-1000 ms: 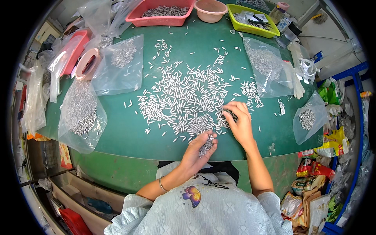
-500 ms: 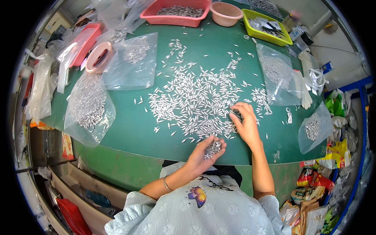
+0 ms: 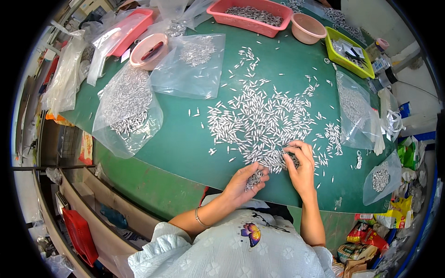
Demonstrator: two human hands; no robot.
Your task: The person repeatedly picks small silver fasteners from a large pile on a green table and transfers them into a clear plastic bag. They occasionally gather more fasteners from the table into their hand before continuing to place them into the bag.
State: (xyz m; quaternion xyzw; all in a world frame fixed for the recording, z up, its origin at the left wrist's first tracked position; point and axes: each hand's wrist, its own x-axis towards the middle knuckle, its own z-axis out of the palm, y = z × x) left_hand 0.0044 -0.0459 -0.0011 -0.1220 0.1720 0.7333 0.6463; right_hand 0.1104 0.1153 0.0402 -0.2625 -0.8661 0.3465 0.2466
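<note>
Your left hand (image 3: 245, 184), low in the frame centre, curls around a clump of small grey metal pieces (image 3: 253, 181). Your right hand (image 3: 303, 173), just beside it, has bent fingers at the lower edge of the pile of silver spindle-shaped parts (image 3: 259, 113), which fills mid-frame; you cannot tell whether they grip anything.

Left of the pile lie a filled clear bag (image 3: 124, 106) and a flatter clear bag (image 3: 162, 83), touching a pink bowl (image 3: 137, 59). Along the top stand a pink tray (image 3: 221, 18), a peach bowl (image 3: 308, 28) and a yellow-green tray (image 3: 340, 58); at right, another clear bag (image 3: 354, 134) borders the scattered parts.

Your widest bare stretch of green tabletop (image 3: 185, 150) is left of the pile; its near edge curves below your hands.

Your fingers partly hide the left-hand clump, and the frame's dark rim cuts off the side shelving.
</note>
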